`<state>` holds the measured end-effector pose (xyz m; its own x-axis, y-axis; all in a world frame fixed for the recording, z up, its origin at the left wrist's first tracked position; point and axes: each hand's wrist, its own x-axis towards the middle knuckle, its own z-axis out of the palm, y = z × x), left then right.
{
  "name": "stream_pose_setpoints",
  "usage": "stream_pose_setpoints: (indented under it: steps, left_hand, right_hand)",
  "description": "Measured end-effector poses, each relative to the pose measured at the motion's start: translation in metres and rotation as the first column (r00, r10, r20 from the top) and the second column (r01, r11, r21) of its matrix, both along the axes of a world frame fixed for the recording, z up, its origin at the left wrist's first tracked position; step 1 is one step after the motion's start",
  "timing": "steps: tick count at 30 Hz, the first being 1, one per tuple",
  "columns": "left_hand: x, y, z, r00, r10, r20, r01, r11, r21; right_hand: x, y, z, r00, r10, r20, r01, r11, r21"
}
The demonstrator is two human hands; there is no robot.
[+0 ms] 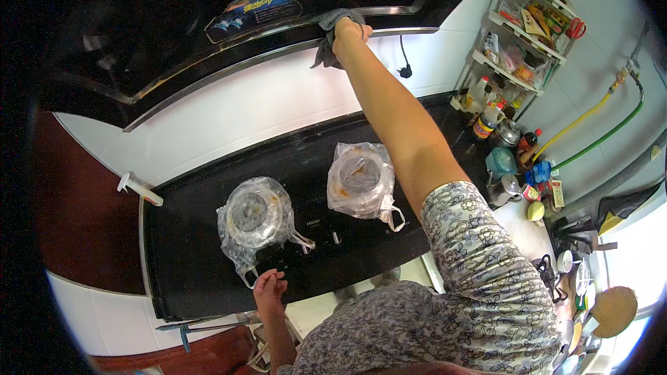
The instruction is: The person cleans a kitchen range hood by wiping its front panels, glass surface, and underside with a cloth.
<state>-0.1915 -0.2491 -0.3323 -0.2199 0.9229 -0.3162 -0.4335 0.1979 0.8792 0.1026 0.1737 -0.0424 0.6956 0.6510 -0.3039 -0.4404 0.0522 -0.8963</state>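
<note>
My right hand [350, 32] is raised to the lower front edge of a black range hood [172, 57]. It presses a dark grey cloth [329, 52] against the metal trim there. Below, my left hand [271, 286] hovers by the front edge of a black glass gas hob [193, 276]. Its fingers are loosely curled and slightly apart, and I see nothing in them. Beside it lies a handle loop of the clear plastic bag [260, 242] that covers the left burner. A second clear plastic bag [365, 208], with brownish stains, covers the right burner.
A white-handled lighter [140, 190] lies at the hob's left edge. A black plug [405, 71] hangs under the hood. On the right, a corner rack [526, 28] holds packets and bottles, with a kettle [504, 190] below. Yellow hose [578, 121] and green hose [607, 140] run along the wall.
</note>
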Motion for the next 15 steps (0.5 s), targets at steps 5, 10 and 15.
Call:
stream_pose_setpoints:
  steps: [5,10,15]
  left_hand:
    - [0.008,0.009,0.013,0.998,-0.033,-0.047,0.032,0.999,-0.039]
    - [-0.017,-0.024,-0.013,0.994,0.1,-0.036,-0.102,0.993,-0.062]
    - [-0.014,-0.021,-0.015,0.983,0.182,-0.021,-0.183,0.97,-0.16]
  right_hand:
    - [0.091,0.081,-0.046,0.98,0.194,-0.05,-0.187,0.976,0.111]
    - [0.153,0.06,-0.054,0.995,0.044,0.089,-0.051,0.995,0.087]
    - [0.165,0.07,-0.008,0.821,-0.473,-0.319,0.476,0.876,-0.074]
